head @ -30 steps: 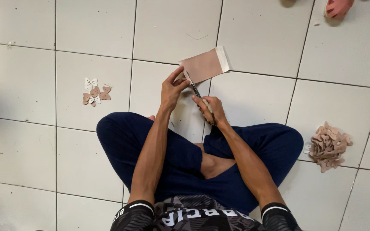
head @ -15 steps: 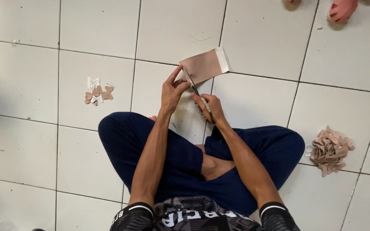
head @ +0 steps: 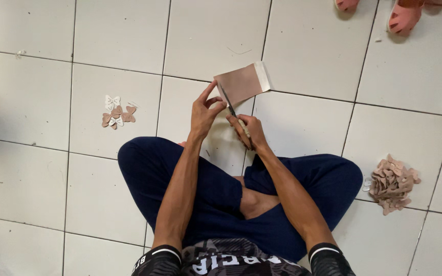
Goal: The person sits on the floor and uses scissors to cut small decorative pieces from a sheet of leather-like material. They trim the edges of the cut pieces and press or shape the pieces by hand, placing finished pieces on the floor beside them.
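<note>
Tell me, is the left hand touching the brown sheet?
Touching. The head view shows the left hand pinching the brown sheet at its lower left corner, fingers overlapping its edge.

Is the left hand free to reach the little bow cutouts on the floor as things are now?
Probably not yet: the left hand is holding the tan sheet that the scissors are cutting. The bow cutouts lie on bare tile to its left, with nothing between.

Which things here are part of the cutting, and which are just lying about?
In use: left hand holding tan sheet; right hand working scissors.
Lying about: bow cutouts, scrap pile, sandals.
</note>
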